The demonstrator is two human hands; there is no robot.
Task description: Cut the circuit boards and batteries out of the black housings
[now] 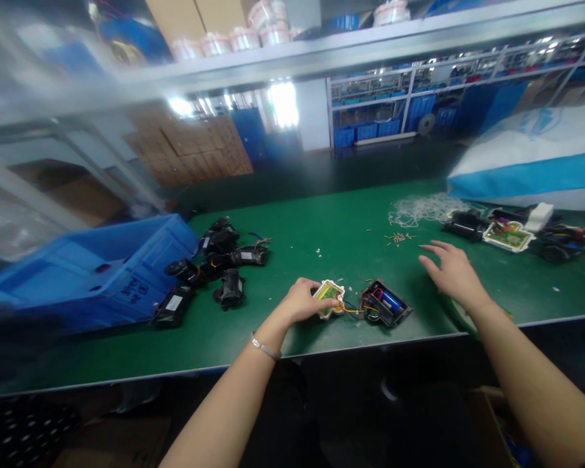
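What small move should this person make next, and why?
Perhaps reach the right hand slightly forward to the small loose pieces: its fingers are spread close beside them, while the left hand holds the circuit board, wired to the black case.

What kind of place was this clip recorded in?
Most likely an electronics assembly or repair workshop: a green-topped workbench carries a circuit board wired to an open black housing, and metal shelving with blue bins stands in the background.
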